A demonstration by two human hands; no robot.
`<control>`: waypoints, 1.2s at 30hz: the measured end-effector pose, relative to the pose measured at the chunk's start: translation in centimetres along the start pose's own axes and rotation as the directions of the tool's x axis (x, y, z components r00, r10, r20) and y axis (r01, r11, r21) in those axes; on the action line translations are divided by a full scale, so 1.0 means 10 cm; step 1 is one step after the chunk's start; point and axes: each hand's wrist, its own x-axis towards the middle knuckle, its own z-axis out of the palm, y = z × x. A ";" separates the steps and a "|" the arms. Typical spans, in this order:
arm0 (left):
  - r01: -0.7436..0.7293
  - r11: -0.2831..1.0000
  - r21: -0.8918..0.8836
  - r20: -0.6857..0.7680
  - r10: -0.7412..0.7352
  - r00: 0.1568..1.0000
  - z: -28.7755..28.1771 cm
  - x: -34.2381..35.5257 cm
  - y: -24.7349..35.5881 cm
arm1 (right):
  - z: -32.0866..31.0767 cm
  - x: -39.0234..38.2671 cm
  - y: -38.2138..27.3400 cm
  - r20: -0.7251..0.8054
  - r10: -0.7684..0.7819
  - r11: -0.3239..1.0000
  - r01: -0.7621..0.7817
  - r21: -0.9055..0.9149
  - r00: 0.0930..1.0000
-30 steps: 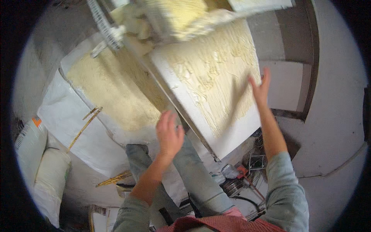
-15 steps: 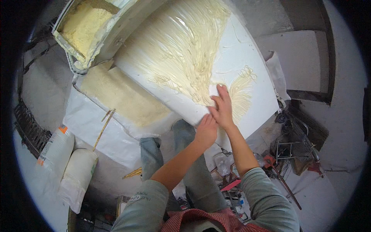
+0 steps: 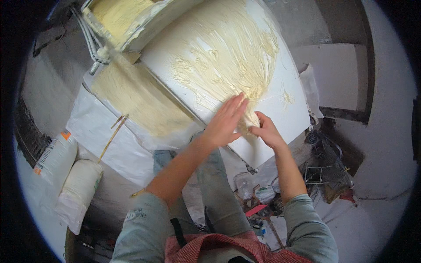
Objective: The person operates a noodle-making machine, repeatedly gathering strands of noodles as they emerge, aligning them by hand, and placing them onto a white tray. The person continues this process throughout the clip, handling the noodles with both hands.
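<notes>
A wide fan of thin, pale yellow dough strands point(image 3: 219, 57), like fresh noodles, spreads over a white tabletop point(image 3: 291, 109). The strands narrow into a bunched end near the table's front. My right hand point(image 3: 268, 131) is closed around this gathered end, thumb on its near side. My left hand point(image 3: 224, 122) lies along the left edge of the bunch, fingers stretched out and together, the fingertips touching the strands. A few loose strands point(image 3: 287, 98) stick to the table to the right.
Left of the table, pale yellow powder point(image 3: 136, 98) covers a low surface beside white sheeting point(image 3: 105, 149). A box point(image 3: 127, 37) of similar powder stands at the upper left. Two sacks point(image 3: 81, 182) and a thin stick point(image 3: 112, 142) lie left. Clutter point(image 3: 326, 166) fills the floor at right.
The small right-hand fan of strands has gone from its spot, and the strands now form one bunch. My hands have moved apart, the left up along the bunch, the right around its end.
</notes>
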 end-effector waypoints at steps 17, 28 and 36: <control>-0.235 0.903 -0.360 -0.459 0.048 0.887 -0.70 -0.69 0.08 | 1.83 -1.73 -2.31 0.443 -0.549 0.735 0.662 -0.148 0.709; 0.368 0.738 -0.566 -0.502 -0.662 0.556 -1.55 -4.42 -0.70 | 5.08 -1.26 -2.89 0.958 0.237 0.514 0.817 -0.262 0.159; 0.387 0.302 -0.871 -0.348 -0.936 -0.052 -1.56 -6.88 -1.63 | 8.21 -0.11 -1.79 0.857 0.513 -0.133 0.982 0.132 -0.045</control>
